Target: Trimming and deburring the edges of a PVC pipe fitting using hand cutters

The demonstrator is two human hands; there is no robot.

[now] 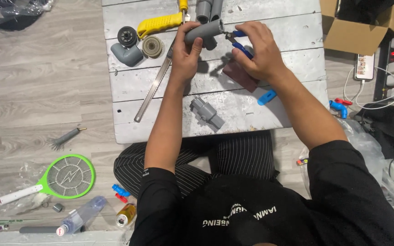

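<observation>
Your left hand [185, 52] grips the grey pipe [204, 31] while your right hand [257, 50] closes blue-handled pliers [239, 42] at its end. Beside the pipe, the saw [158, 79] lies idle on the table [270, 116], so trimming looks underway; a fitting [207, 112] nearer you waits unjoined.

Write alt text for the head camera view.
Seen from above, a seated person's left hand holds a short grey pipe while the right hand works blue-handled pliers at its end, over a whitewashed plank table. A yellow-handled saw and grey pipe fittings lie on it.

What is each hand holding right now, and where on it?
Left hand grips the grey pipe around its near end. Right hand holds the blue-handled pliers by the handles.
</observation>
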